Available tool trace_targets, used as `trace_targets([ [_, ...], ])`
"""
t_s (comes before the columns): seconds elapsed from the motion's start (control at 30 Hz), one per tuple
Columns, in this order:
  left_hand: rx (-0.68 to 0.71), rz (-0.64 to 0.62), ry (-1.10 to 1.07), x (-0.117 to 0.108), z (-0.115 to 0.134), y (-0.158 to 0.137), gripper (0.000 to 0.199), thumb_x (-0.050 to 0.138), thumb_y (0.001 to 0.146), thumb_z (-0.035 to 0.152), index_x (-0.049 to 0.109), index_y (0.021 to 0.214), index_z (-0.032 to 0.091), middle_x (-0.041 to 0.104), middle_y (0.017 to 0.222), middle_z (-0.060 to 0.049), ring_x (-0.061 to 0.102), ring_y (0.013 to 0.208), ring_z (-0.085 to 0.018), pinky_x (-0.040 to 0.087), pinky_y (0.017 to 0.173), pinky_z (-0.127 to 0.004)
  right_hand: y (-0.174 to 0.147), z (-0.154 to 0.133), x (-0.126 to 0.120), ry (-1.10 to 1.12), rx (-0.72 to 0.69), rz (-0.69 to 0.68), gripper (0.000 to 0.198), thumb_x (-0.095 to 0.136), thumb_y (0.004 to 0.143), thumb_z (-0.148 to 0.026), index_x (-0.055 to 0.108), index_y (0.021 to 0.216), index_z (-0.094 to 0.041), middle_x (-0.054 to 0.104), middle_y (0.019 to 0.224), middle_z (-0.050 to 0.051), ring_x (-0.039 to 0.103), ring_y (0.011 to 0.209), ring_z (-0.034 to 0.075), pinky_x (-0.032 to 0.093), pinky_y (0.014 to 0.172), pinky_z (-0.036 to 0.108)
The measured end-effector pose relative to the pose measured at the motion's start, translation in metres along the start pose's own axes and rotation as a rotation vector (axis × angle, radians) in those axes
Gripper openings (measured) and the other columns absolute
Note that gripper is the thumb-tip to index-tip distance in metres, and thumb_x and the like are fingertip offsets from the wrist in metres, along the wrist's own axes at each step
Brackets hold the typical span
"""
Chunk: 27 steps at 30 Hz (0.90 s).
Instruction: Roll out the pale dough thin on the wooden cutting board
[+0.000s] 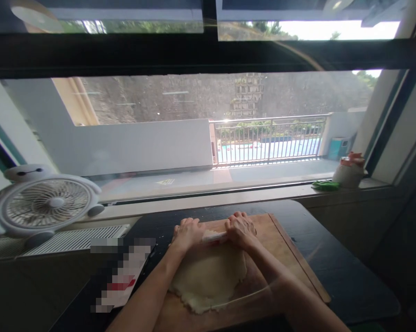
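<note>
A wide sheet of pale dough [208, 276] with ragged edges lies flattened on a wooden board [298, 272]. Across the dough's far part lies a whitish rolling pin [215, 237], its middle showing between my hands. My left hand [188, 232] is curled over the pin's left end, and my right hand [240, 229] over its right end. Both palms face down, fingers bent toward the window, covering the ends of the pin. The near part of the dough reaches toward me between my forearms.
The board rests on a dark table [349, 272]. Left of my left arm lies a pixelated pale-and-red item [128, 276]. A white fan [52, 203] stands at the left by the window. On the sill at right are a pot-like container [349, 173] and a green cloth [324, 185].
</note>
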State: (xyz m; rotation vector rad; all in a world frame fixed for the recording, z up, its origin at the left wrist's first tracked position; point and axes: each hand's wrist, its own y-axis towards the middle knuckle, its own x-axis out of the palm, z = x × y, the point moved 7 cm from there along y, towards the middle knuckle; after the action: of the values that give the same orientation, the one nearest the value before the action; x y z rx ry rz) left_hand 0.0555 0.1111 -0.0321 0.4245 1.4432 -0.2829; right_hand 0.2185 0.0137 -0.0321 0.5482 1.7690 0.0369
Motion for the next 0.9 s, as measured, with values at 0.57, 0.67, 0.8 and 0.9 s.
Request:
trace_targets([
  [0.57,0.157,0.161,0.039,-0.012,0.019,-0.05,0.038,0.031,0.087,0.04,0.066,0.091,0.026,0.063,0.105,-0.005,0.049,0.105,-0.023,0.031,0.094,-0.041,-0.053,-0.007,-0.02,-0.021,-0.054,0.063,0.037,0.028,0.093,-0.035,0.063,0.096,-0.024,0.056,0.114,0.005,0.043,0.108,0.019,0.024,0.094,0.033],
  [0.67,0.177,0.261,0.034,-0.015,0.022,-0.072,0.037,0.032,0.088,0.04,0.066,0.095,0.026,0.062,0.111,-0.006,0.045,0.111,-0.025,0.026,0.099,-0.041,-0.075,-0.007,-0.023,-0.007,-0.076,0.122,0.034,0.029,0.094,-0.038,0.056,0.111,-0.027,0.055,0.117,0.003,0.043,0.11,0.019,0.02,0.098,0.035],
  [0.8,0.179,0.299,0.031,-0.016,0.024,-0.076,0.038,0.031,0.088,0.041,0.066,0.092,0.026,0.061,0.112,-0.006,0.044,0.113,-0.026,0.027,0.098,-0.042,-0.081,-0.006,-0.023,-0.005,-0.092,0.165,0.034,0.031,0.093,-0.041,0.053,0.116,-0.028,0.053,0.12,0.004,0.042,0.112,0.02,0.018,0.1,0.036],
  [0.9,0.162,0.225,0.042,-0.015,0.023,-0.058,0.04,0.03,0.088,0.041,0.066,0.087,0.024,0.063,0.104,-0.008,0.049,0.103,-0.025,0.031,0.093,-0.041,-0.066,-0.007,-0.02,-0.026,-0.062,0.098,0.035,0.029,0.093,-0.041,0.058,0.107,-0.027,0.054,0.117,0.004,0.042,0.111,0.02,0.02,0.098,0.036],
])
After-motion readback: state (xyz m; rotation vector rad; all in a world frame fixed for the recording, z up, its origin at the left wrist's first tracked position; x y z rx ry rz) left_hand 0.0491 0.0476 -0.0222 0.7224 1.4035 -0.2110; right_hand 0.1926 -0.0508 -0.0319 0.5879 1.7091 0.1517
